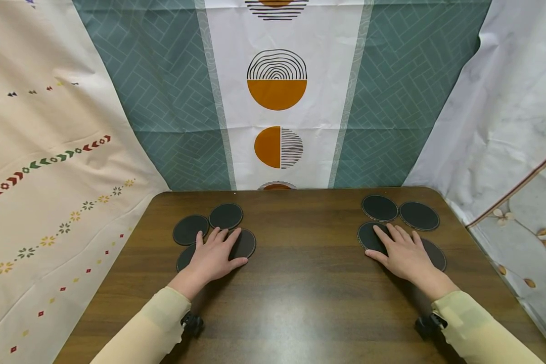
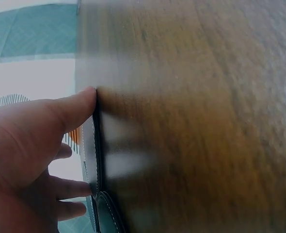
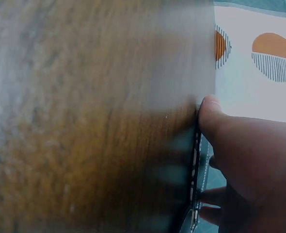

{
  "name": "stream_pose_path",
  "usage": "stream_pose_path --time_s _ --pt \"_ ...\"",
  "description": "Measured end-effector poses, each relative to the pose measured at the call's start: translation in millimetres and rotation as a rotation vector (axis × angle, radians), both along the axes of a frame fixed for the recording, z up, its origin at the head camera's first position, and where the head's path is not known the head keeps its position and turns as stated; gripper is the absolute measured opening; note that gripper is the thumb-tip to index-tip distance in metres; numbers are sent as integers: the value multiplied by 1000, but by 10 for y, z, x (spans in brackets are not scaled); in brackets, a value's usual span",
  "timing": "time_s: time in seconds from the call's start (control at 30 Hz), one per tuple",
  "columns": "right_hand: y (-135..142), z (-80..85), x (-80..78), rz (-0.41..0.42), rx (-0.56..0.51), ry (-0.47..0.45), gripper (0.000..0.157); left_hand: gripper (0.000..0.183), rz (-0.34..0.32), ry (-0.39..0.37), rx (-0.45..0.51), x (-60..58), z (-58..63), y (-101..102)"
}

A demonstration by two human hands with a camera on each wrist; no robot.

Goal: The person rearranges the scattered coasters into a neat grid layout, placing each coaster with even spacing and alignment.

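Note:
Several round black coasters with stitched rims lie flat in two groups. My left hand (image 1: 213,257) is spread palm-down over the left group, fingers extended, between a right-hand coaster (image 1: 245,244) and a near-left coaster (image 1: 184,258) that it partly covers. Beyond its fingertips are two more coasters, one at far left (image 1: 190,230) and one at the back (image 1: 226,216). My right hand (image 1: 404,255) rests likewise over the right group, covering parts of a left coaster (image 1: 366,236) and a right coaster (image 1: 435,255). Behind it sit a back coaster (image 1: 379,208) and another (image 1: 419,216). In both wrist views the thumb touches a coaster's edge.
The brown wooden table (image 1: 296,283) has rounded far corners. A patterned green and white cloth (image 1: 173,76) hangs behind it. A cream printed cloth (image 1: 50,167) borders the left side, and a white floral one (image 1: 518,217) the right.

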State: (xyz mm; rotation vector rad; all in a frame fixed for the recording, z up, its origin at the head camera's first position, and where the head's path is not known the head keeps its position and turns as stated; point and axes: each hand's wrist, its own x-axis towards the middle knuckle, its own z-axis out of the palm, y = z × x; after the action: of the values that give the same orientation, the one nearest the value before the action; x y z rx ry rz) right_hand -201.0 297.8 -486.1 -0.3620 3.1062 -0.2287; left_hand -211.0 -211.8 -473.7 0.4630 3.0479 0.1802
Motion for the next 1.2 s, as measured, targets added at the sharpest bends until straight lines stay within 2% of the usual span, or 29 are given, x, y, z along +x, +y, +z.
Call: stream_pose_path --time_s 0.27,0.6,0.8,1.03,1.2 --pt "-103 48 -1 48 5 35 87 90 -10 37 30 -18 -35 -17" --pt "-435 93 -54 123 -11 86 82 99 -22 70 67 -69 -16 6" --pt "-635 78 -93 159 -31 85 81 98 -33 83 76 -79 -25 30" --pt "-842 67 -110 204 -40 105 81 93 -70 127 84 -60 -34 113" --pt "-967 70 -93 229 -37 105 82 92 -94 128 91 -64 -43 216"
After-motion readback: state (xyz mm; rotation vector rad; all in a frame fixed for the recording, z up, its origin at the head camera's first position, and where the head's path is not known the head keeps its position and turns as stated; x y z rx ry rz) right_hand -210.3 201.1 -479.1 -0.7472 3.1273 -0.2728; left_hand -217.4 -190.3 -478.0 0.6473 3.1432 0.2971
